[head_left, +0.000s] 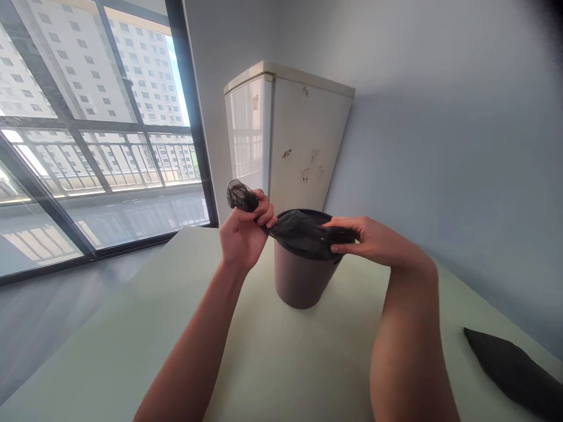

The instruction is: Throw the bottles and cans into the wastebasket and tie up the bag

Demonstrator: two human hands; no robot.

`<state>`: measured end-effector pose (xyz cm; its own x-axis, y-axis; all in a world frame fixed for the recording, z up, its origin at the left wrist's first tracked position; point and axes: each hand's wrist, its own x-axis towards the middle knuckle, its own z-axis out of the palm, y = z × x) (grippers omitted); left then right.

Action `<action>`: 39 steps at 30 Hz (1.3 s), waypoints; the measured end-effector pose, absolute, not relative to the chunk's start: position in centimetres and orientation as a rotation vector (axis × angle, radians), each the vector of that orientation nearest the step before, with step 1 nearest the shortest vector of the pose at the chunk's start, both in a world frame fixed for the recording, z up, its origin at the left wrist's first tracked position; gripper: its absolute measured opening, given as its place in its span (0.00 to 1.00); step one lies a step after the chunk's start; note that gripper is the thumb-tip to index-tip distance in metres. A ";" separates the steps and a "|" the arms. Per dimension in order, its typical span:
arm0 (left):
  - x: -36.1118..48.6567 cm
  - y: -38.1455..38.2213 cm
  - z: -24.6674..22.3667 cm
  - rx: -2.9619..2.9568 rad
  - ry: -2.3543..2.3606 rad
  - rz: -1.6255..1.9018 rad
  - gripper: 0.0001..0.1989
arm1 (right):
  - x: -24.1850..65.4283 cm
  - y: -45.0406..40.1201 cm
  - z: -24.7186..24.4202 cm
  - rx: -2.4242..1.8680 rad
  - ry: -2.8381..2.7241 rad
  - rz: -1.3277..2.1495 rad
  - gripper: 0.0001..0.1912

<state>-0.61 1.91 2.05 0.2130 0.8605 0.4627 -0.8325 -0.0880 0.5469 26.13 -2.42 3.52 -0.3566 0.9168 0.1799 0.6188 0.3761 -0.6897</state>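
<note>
A black plastic garbage bag (299,231) is gathered over the mouth of a brownish-grey trash can (301,281), which stands upright on the table. My left hand (246,228) is closed around one bunched end of the bag, and a crumpled tuft sticks out above the fist. On the right side of the rim, my right hand (363,237) pinches another part of the bag between thumb and fingers. Between my hands the plastic stretches across the opening, so the inside of the can is mostly hidden.
The pale green table (132,340) runs beneath both arms. At its right edge lies a black folded item (514,366), perhaps more plastic. Behind the can stands a worn white refrigerator (308,140) by the wall. A large glass sliding door (97,129) is on the left.
</note>
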 end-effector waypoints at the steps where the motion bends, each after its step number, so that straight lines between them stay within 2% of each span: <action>1: -0.5 2.0 1.9 0.870 0.017 1.412 0.05 | 25.9 -2.2 3.5 -1.269 -2.081 0.717 0.15; 4: -0.2 2.6 1.4 0.861 0.005 1.454 0.12 | 25.2 -1.4 3.2 -1.052 -1.874 0.700 0.17; 8: 0.2 3.3 0.9 0.898 0.034 1.489 0.06 | 23.3 -0.3 2.5 -0.853 -1.554 0.823 0.17; 12: 0.1 3.1 1.1 0.889 0.022 1.466 0.11 | 21.6 0.0 2.3 -0.693 -1.388 0.868 0.19; 15: -0.2 2.9 1.0 0.842 -0.043 1.439 0.09 | 20.9 -0.1 2.1 -0.594 -1.316 0.910 0.18; 18: -0.2 2.7 0.8 0.816 -0.054 1.360 0.07 | 20.5 -0.2 1.8 -0.643 -1.349 0.911 0.22; 21: 0.3 2.3 0.7 0.848 0.023 1.277 0.03 | 19.9 -0.7 2.0 -0.673 -1.440 1.052 0.26; 22: 0.4 2.1 0.8 0.869 0.048 1.251 0.02 | 19.6 -0.9 2.2 -0.675 -1.460 1.122 0.26; 26: 0.9 1.3 1.3 0.976 0.104 1.181 0.12 | 18.7 -1.5 3.2 -0.667 -1.443 1.319 0.20; 31: 1.2 1.4 1.0 1.167 0.204 1.238 0.13 | 18.7 -1.0 3.2 -0.628 -1.384 1.317 0.03; 36: 1.3 1.5 0.7 1.257 0.266 1.292 0.16 | 19.1 -0.2 2.6 -0.725 -1.413 1.167 0.09; 39: 1.2 1.6 0.7 1.276 0.314 1.348 0.12 | 19.0 0.2 2.4 -0.717 -1.370 1.148 0.12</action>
<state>1.16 1.61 0.66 0.2936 0.8291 0.4758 -0.5338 -0.2707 0.8011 18.96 0.19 2.36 -0.1606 0.9159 0.3678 -0.2023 0.3342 -0.9205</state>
